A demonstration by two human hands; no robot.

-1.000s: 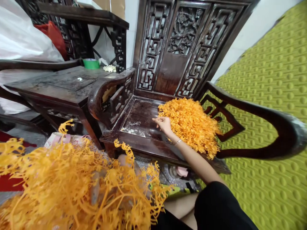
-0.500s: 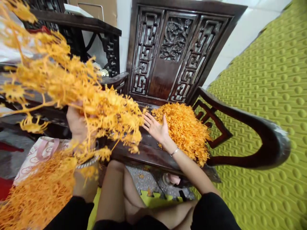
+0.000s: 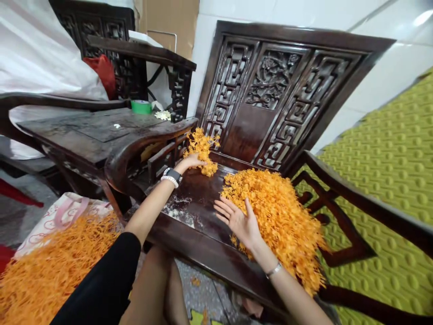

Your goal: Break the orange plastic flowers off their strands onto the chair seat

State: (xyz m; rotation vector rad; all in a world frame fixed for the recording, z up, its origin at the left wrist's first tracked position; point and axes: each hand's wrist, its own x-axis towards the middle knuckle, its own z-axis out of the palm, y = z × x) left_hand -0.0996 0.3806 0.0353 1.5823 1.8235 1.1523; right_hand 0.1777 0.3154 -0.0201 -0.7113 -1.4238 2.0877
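My left hand (image 3: 192, 161), with a dark watch and a pale beaded bracelet at the wrist, is closed on a bunch of orange artificial flowers (image 3: 199, 142). That bunch is at the back left of the dark wooden chair seat (image 3: 206, 198), beside the armrest; its lower part and some of my fingers are hard to make out. Palm up and fingers stretched, my right hand (image 3: 241, 222) is empty over the seat. Just right of it lies a big heap of orange artificial flowers (image 3: 277, 212), which reaches to the right armrest.
A patterned bag (image 3: 64, 212) with pink handles stands at the lower left, with many orange stems (image 3: 64, 266) in front. Beyond the chair's left armrest (image 3: 135, 144) is a wooden table (image 3: 81, 140) bearing a green tape roll (image 3: 141, 106). A yellow-green mat (image 3: 399, 171) stands at the right.
The orange bunch in my left hand has gone from close before the camera down to the seat's back left. My right hand stays open, lower in view. The view has shifted left.
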